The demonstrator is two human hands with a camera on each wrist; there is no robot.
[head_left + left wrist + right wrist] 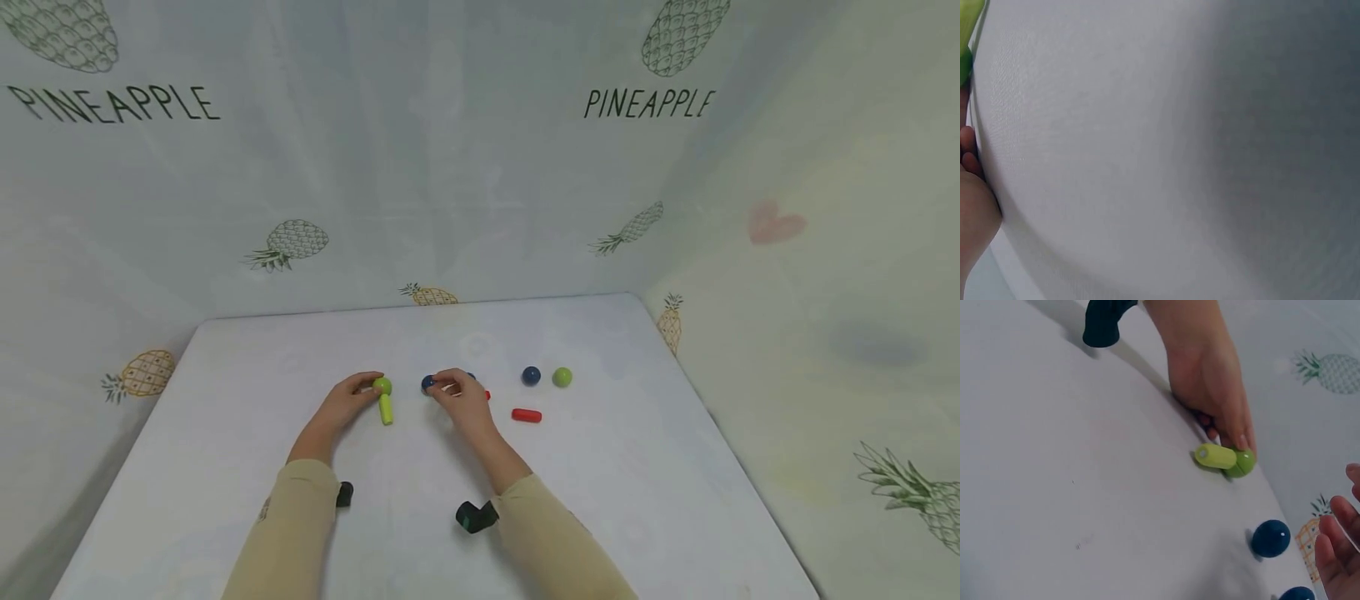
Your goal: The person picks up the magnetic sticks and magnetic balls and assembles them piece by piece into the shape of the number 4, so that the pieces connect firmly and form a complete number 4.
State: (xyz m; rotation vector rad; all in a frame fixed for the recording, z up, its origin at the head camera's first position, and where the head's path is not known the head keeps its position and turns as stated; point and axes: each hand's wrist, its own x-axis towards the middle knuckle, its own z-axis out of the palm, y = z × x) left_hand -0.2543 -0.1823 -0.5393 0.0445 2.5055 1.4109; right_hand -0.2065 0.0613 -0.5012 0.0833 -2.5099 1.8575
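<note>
My left hand (347, 405) pinches a green ball (382, 385) at the left of the table. A yellow-green stick (386, 410) points from that ball toward the front and appears to touch it. In the right wrist view the left fingertips rest on the green ball (1245, 464), next to the stick (1214, 455). My right hand (462, 408) reaches over a blue ball (427, 384). In the right wrist view its fingers are spread, with a gap between them and the blue ball (1270, 538). Another blue ball (471, 377) and a red piece (487, 395) are partly hidden behind the right hand.
Farther right on the white table (637, 467) lie a third blue ball (531, 376), another green ball (562, 377) and a red stick (527, 415). A dark wrist device (476, 517) sits by the right sleeve. A pineapple-print cloth (480, 167) hangs behind the table.
</note>
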